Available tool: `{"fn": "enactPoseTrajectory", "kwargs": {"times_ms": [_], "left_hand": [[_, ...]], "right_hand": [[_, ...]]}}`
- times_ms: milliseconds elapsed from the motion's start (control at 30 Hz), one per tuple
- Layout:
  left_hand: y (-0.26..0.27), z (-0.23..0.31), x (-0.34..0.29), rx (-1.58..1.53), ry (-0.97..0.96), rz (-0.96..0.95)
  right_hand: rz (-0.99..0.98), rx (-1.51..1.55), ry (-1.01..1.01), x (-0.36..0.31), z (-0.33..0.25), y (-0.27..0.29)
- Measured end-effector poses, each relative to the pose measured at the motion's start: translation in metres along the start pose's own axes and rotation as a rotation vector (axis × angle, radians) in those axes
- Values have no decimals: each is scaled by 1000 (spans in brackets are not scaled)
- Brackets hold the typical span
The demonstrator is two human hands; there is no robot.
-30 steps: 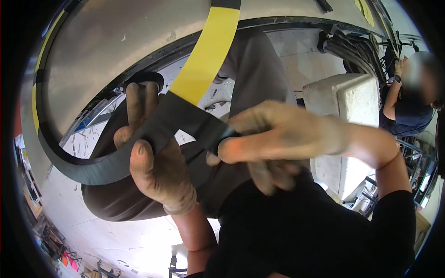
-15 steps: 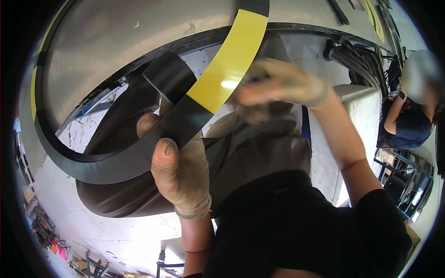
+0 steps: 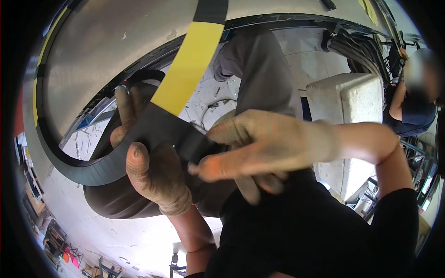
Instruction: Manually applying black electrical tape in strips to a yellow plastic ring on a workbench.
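A large curved hoop point(image 3: 95, 172) with black and yellow sections sweeps from the left across my lap and up past the top edge. My left hand point(image 3: 160, 171), in a worn knit glove, grips a black section, thumb in front and fingers showing behind. Just above it lies a yellow section point(image 3: 187, 69). A wide black strip point(image 3: 199, 144) sticks out to the right from the hoop beside the yellow. My right hand point(image 3: 264, 148), gloved and slightly blurred, pinches the free end of this strip between thumb and fingers. The strip's tip is partly hidden by those fingers.
A metal-topped table point(image 3: 139, 32) with a dark edge stands ahead. To the right is a pale block point(image 3: 345, 97), with another person point(image 3: 412, 102) beyond it. Scraps litter the white floor point(image 3: 301, 60). Dark strips point(image 3: 329, 4) lie on the table's far right.
My right hand has come down and left onto the black strip, which earlier stuck out on the hoop's left side. The hoop's upper part and my left hand have shifted left.
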State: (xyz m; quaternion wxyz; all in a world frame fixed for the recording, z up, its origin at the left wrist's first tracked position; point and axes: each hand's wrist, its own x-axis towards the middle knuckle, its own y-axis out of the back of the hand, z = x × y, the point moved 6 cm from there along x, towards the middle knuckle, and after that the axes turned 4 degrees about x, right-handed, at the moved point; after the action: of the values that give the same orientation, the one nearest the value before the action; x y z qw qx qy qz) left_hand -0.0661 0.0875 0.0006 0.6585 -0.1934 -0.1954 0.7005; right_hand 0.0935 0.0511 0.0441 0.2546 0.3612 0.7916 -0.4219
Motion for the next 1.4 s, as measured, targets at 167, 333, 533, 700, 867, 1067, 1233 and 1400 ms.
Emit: {"fn": "enactPoseTrajectory", "kwargs": {"times_ms": [167,333,533,700,867,1067,1233,1400], "left_hand": [[11,-4,-3,33,-41,-28],[15,-9,-9,-168,129,-26],[-1,-9,-20,-189,100,139],[3,-16,-23,-102,106,223],[10,-3,-8,-193,25,68],[19,-2,1,-98,-62,-123],[12,-2,-4,-225,27,-72],[-2,0,-14,-289,101,196]], "right_hand": [[213,-714,1034,93,-28,52],[-125,-139,1045,85,-35,61],[-62,-47,603,-25,-39,77],[98,-642,787,1,-101,21],[86,-560,530,-7,-70,-5],[188,-386,352,82,14,45],[170,-687,1333,94,-53,61],[-199,61,912,62,-49,70]]}}
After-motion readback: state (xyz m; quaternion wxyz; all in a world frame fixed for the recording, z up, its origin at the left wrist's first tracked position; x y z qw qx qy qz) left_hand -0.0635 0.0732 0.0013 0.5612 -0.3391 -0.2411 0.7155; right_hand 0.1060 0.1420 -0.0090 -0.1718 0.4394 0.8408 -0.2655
